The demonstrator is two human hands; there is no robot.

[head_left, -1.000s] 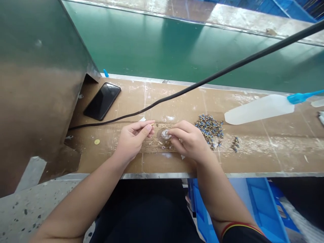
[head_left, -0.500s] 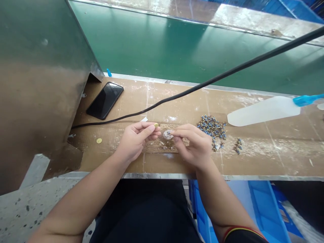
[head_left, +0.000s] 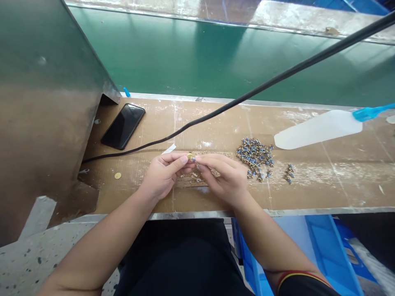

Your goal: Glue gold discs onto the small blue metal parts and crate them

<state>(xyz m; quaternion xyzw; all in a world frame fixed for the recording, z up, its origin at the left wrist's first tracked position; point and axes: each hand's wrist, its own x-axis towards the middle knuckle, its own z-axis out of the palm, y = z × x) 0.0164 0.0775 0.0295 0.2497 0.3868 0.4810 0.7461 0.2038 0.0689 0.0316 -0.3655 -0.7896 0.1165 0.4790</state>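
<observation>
My left hand (head_left: 162,174) is closed, thumb and forefinger pinching a small round yellow disc (head_left: 189,156). Right beside the disc, a tiny blue-and-metal piece (head_left: 193,159) shows between the two hands. My right hand (head_left: 226,176) is also closed, its thumb and fingertips pinched together at that piece; what exactly they grip is too small and hidden to make out. To the right of my right hand lies a pile of small brass-coloured and blue parts (head_left: 254,154), with a smaller cluster (head_left: 289,173) of them apart from it. Another yellow disc (head_left: 117,176) lies flat to the left.
A black phone (head_left: 122,125) lies at the back left on the cardboard-covered bench (head_left: 210,207). A black cable (head_left: 212,114) crosses above the bench. At the right is a translucent bottle (head_left: 317,129) with a blue nozzle. A metal panel (head_left: 46,115) stands at left.
My right hand has moved left from above a small whitish round spot on the bench to meet my left hand at the yellow disc. The view has shifted slightly.
</observation>
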